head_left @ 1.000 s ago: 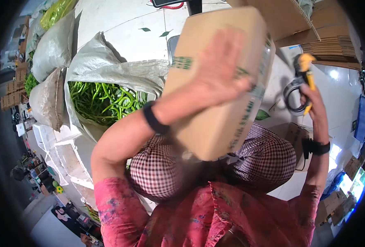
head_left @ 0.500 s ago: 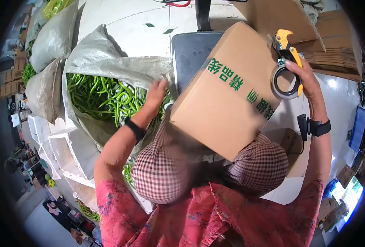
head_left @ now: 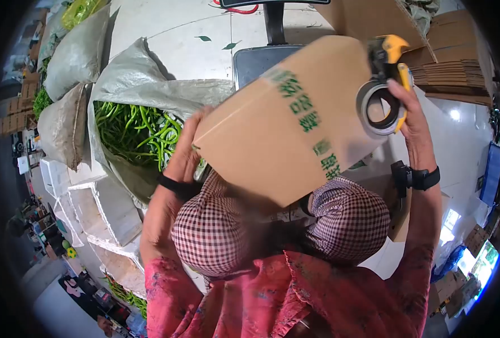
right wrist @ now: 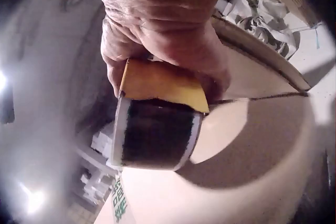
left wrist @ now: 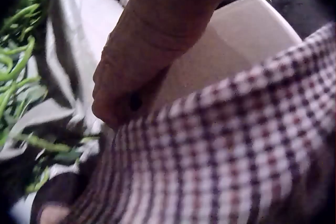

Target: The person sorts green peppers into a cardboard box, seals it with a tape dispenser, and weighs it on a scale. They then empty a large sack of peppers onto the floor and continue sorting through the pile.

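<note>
A cardboard box [head_left: 272, 129] with green printed characters lies tilted over the person's knees. At its left end the left hand [head_left: 188, 146] grips the edge, its fingers partly hidden behind the box. The left wrist view has that left hand [left wrist: 152, 40] against the box's pale side [left wrist: 226, 50], just above a checked trouser leg. By the box's upper right corner, the right hand [head_left: 412, 112] holds a tape dispenser [head_left: 394, 53] by its yellow frame. A tape roll [head_left: 371, 121] overlaps the box there. Close up, the right hand [right wrist: 163, 19] wraps round the dispenser above the dark roll.
An open sack [head_left: 154, 90] of green chillies [head_left: 137, 129] stands left of the box. Behind it is a scale platform [head_left: 255, 65]. Flattened cartons [head_left: 453, 73] are stacked at the upper right. White foam boxes [head_left: 100, 208] stand at the left, beside filled sacks [head_left: 78, 50].
The box has been turned and lowered onto the knees. The left hand swung off its top to the left, then came to its left end. The right hand brought the tape dispenser in to the box.
</note>
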Demonstrator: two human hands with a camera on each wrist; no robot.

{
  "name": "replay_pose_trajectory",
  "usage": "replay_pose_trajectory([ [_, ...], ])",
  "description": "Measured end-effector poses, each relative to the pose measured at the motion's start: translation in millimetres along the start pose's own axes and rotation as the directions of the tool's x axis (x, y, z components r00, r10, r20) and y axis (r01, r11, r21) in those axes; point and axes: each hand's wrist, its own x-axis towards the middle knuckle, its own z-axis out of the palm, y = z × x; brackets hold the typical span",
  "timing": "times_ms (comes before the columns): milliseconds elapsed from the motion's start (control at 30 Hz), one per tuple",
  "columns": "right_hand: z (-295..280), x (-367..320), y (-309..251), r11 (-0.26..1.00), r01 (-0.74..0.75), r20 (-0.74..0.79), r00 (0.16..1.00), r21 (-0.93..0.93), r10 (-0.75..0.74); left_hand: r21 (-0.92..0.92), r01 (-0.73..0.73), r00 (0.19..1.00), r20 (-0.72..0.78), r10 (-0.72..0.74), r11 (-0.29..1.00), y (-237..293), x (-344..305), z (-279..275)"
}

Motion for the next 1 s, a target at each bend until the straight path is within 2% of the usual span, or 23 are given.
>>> replay_pose_trajectory([
  [33,-12.7,-2.9,-0.7,0.993,0.033,-0.067,0.997,0.112,-0.026,0.064,-0.067,0.992,-0.104,0.073,0.996,22.5,-4.9,31.1],
  [67,-27.8,-8.1,-1.5,0.972,0.073,-0.136,0.990,0.222,-0.044,0.066,-0.072,0.992,-0.101,0.078,0.995,42.6,-9.1,50.4],
  [100,-37.6,-20.4,-5.8,0.947,0.077,-0.267,0.964,0.312,0.010,0.208,-0.114,0.992,-0.028,0.123,0.971,60.0,-12.4,67.4],
  [133,-52.7,-40.9,-3.0,0.945,0.117,-0.089,0.992,0.306,-0.094,0.341,-0.170,0.985,0.057,0.161,0.924,70.4,-10.3,79.1],
  [167,-37.6,-63.3,-4.7,0.952,0.170,-0.350,0.934,0.255,-0.073,0.342,-0.185,0.983,0.077,0.169,0.921,74.7,-3.8,86.6],
  [200,-31.7,-89.9,-7.4,0.955,0.136,-0.382,0.924,0.262,-0.027,0.344,-0.267,0.964,0.107,0.245,0.900,75.6,2.1,90.4],
  [233,-91.8,-100.5,16.9,0.935,0.041,-0.273,0.960,0.353,0.061,0.348,-0.324,0.946,0.121,0.300,0.880,70.4,2.8,89.6],
  [267,-87.8,-143.4,27.3,0.950,-0.007,-0.149,0.987,0.311,0.056,0.349,-0.308,0.951,0.117,0.285,0.885,66.9,4.0,94.4],
  [300,-81.2,-162.0,36.1,0.971,-0.021,-0.248,0.965,0.238,0.082,0.408,-0.433,0.901,0.234,0.366,0.804,68.5,4.7,104.5],
  [333,-59.7,-170.4,35.2,0.971,-0.017,-0.247,0.966,0.239,0.077,0.444,-0.562,0.825,0.358,0.437,0.698,72.6,4.4,111.1],
  [367,-27.3,-175.8,30.0,0.958,-0.009,-0.300,0.949,0.287,0.099,0.533,-0.590,0.807,0.417,0.418,0.607,72.7,4.1,106.6],
  [467,-2.0,-183.1,25.4,0.933,-0.009,-0.373,0.915,0.360,0.152,0.381,-0.637,0.759,0.462,0.458,0.670,55.5,-0.9,97.1],
  [533,-18.8,-181.6,32.6,0.950,-0.143,-0.302,0.926,0.277,0.228,0.406,-0.612,0.779,0.454,0.432,0.679,55.6,-2.3,93.7],
  [567,-59.4,-183.5,55.1,0.945,-0.216,-0.294,0.912,0.248,0.285,0.447,-0.614,0.782,0.456,0.424,0.650,53.7,2.7,88.0],
  [600,-48.6,-182.2,42.1,0.964,-0.234,-0.359,0.895,0.129,0.265,0.484,-0.617,0.783,0.460,0.419,0.620,52.8,6.3,87.3],
  [633,-41.0,-174.6,39.0,0.969,-0.186,-0.346,0.909,0.165,0.234,0.473,-0.623,0.777,0.469,0.421,0.623,53.3,2.5,93.3],
  [700,-29.8,-157.3,33.4,0.971,-0.137,-0.336,0.921,0.196,0.198,0.730,-0.600,0.766,0.408,0.497,0.326,55.2,-4.4,103.3],
  [733,-24.6,-153.7,29.7,0.973,-0.144,-0.268,0.945,0.179,0.189,0.727,-0.601,0.768,0.410,0.492,0.332,54.9,-2.5,107.2],
  [800,-21.4,-149.0,25.8,0.976,-0.151,-0.202,0.962,0.156,0.182,0.844,-0.533,0.678,0.464,0.571,-0.053,56.3,8.2,118.3],
  [833,-20.6,-146.3,23.6,0.979,-0.167,-0.175,0.967,0.117,0.186,0.823,-0.541,0.598,0.521,0.609,-0.174,54.9,9.6,125.6],
  [867,-18.8,-143.4,22.3,0.980,-0.179,-0.144,0.971,0.082,0.190,0.826,-0.538,0.601,0.517,0.610,-0.169,52.6,13.0,128.4],
  [933,-16.3,-137.2,20.1,0.982,-0.187,-0.124,0.974,0.036,0.190,0.739,-0.574,0.447,0.644,0.621,-0.353,54.5,17.9,131.2],
  [1000,-10.4,-134.7,12.4,0.979,-0.204,-0.107,0.974,-0.015,0.202,0.738,-0.599,0.429,0.623,0.654,-0.310,51.6,17.0,129.9],
])
